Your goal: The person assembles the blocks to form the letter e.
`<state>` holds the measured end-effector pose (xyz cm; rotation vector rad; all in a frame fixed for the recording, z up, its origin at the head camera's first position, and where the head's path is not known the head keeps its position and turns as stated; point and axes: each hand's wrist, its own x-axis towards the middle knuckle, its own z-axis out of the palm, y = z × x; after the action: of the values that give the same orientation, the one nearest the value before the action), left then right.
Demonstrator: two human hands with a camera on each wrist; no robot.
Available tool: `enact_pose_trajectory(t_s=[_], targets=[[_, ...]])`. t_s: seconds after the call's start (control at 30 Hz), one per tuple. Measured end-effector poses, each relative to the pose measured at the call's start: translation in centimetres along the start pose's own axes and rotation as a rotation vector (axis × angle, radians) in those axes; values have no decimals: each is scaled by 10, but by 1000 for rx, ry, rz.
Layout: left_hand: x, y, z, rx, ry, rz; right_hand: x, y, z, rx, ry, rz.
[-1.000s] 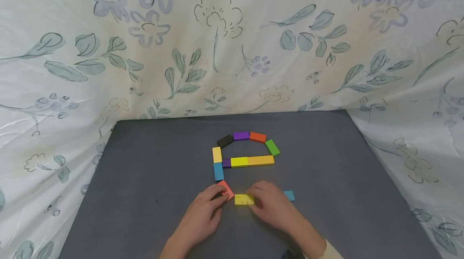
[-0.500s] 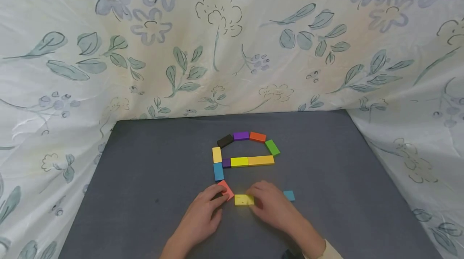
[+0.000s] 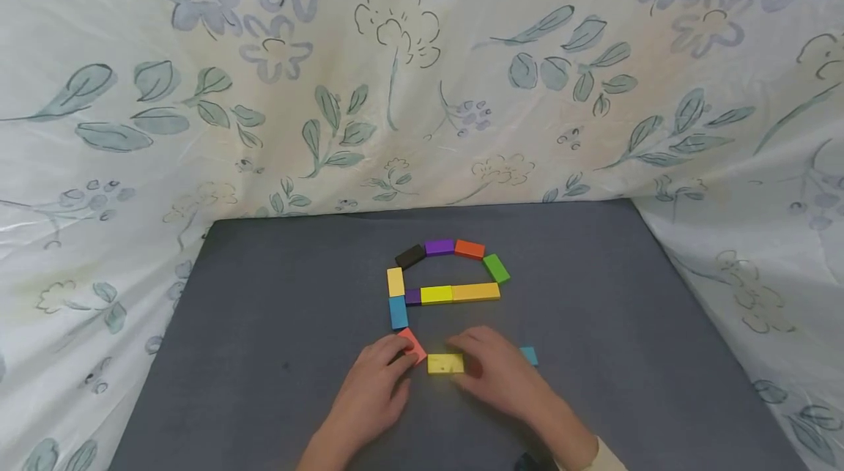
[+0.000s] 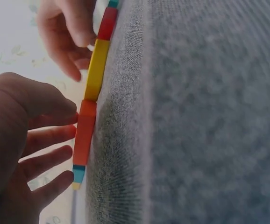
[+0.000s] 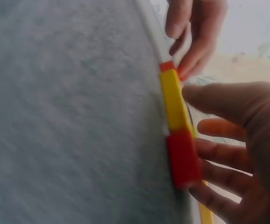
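Observation:
A coral-orange block (image 3: 412, 346) lies tilted at the lower left of a figure of coloured blocks. The thumb and fingertips of my left hand (image 3: 371, 383) rest lightly at its top. Just right of it lies a yellow block (image 3: 445, 363), its corner close to the coral one. Over that block's right end is my right hand (image 3: 501, 372), thumb and fingers apart. In the right wrist view, a red block (image 5: 184, 158) stands end to end with the yellow block; the right hand hides it from the head camera. A light blue block (image 3: 530, 356) shows past the right hand.
Above the hands, blue (image 3: 398, 312), pale yellow (image 3: 395, 282), black (image 3: 410, 256), purple (image 3: 439, 247), red-orange (image 3: 470, 249) and green (image 3: 497, 268) blocks form a curve. A yellow-orange bar (image 3: 476, 292) crosses it. Floral cloth (image 3: 422, 90) hangs behind the grey table (image 3: 264, 354).
The right thumb and fingers have spread slightly away from the yellow block. The left hand stays at the coral block, and the blocks keep their arrangement.

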<state>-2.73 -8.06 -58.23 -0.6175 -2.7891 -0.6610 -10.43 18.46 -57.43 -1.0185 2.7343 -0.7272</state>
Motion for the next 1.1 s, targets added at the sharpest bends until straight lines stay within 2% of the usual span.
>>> enact_pose_trajectory(t_s=[0.13, 0.23, 0.4, 0.53, 0.7, 0.83, 1.1], targets=[[2, 1, 1, 4, 30, 24, -4, 8, -6, 18, 57, 17], [4, 4, 0, 8, 42, 51, -8, 13, -12, -17, 68, -2], [6, 10, 1, 21, 57, 160, -13, 13, -23, -72, 16, -32], [8, 16, 5, 26, 1, 220, -14, 11, -27, -77, -57, -15], [9, 20, 7, 41, -91, 215, -15, 11, -26, -70, -83, -14], [8, 21, 6, 51, -108, 200, -15, 12, -23, -80, -61, -28], [8, 22, 4, 60, -143, 184, -7, 10, -25, -87, -62, 13]])
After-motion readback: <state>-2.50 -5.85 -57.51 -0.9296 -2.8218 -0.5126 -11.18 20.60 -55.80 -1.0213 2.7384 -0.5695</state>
